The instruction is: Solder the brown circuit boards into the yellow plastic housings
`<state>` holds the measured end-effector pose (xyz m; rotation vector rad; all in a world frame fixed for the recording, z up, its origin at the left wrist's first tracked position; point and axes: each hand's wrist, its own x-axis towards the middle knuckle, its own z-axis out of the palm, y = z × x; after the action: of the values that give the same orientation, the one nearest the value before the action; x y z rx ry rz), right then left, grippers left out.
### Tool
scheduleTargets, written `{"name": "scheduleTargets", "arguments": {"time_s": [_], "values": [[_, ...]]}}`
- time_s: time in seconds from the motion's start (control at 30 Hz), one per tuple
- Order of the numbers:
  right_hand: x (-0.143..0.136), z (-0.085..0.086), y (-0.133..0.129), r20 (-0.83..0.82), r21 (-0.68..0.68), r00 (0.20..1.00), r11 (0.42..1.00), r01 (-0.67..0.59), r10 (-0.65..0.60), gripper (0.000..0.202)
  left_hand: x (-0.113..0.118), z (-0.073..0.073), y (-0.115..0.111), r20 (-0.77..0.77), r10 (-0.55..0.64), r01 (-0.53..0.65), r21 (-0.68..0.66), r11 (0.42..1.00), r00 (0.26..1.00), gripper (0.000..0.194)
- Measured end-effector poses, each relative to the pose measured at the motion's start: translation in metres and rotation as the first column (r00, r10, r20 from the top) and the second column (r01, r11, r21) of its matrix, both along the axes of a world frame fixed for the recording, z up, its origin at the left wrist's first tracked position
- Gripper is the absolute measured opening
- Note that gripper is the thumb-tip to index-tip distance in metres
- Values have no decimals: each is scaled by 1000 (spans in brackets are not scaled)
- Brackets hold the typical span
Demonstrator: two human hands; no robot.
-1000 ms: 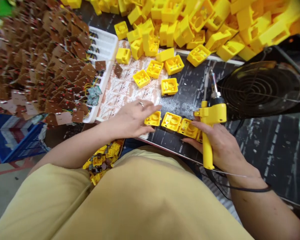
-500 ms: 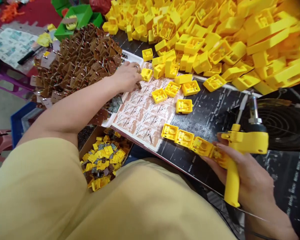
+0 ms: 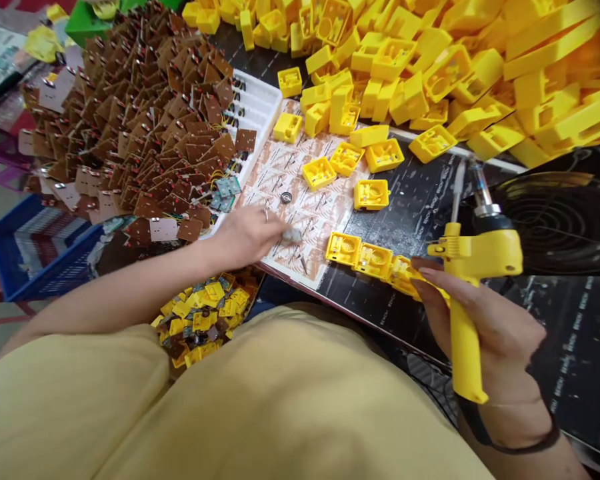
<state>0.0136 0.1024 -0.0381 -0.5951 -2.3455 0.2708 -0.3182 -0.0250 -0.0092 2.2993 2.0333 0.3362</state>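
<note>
At center, the left hand (image 3: 247, 235) has its fingers closed on a blurred grey piece (image 3: 293, 235) over the patterned sheet (image 3: 313, 213). Right of center, the right hand (image 3: 423, 273) holds a yellow gun-shaped tool (image 3: 467, 327), fingertips at the right end of the row of open yellow cases (image 3: 375, 260).

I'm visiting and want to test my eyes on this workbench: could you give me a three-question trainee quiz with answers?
1. Which holds the yellow tool with the metal tip?
A) left hand
B) right hand

2. True or false: a small round black part lies on the patterned sheet.

3. Fill in the colour: most of the boards heaped beside the blue basket are ____.

Key: 1 B; 2 true; 3 brown.
</note>
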Motion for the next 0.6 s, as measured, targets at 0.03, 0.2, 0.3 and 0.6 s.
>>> {"name": "scheduleTargets", "arguments": {"time_s": [0.03, 0.2, 0.3, 0.6], "values": [[-2, 1, 1, -4, 11, 1000, 999, -31, 31, 57, 4, -5, -13, -26, -34, 33, -27, 999, 999, 31], [-17, 3, 9, 11, -43, 989, 988, -150, 151, 54, 6, -2, -36, 71, 103, -99, -54, 994, 992, 35], [-34, 7, 12, 62, 2, 976, 978, -208, 207, 45, 7, -1, -21, 16, 181, -180, -31, 983, 983, 37], [-79, 4, 14, 149, -10, 938, 949, -315, 312, 34, 19, -11, 35, 125, 127, -114, -109, 987, 984, 17]]}}
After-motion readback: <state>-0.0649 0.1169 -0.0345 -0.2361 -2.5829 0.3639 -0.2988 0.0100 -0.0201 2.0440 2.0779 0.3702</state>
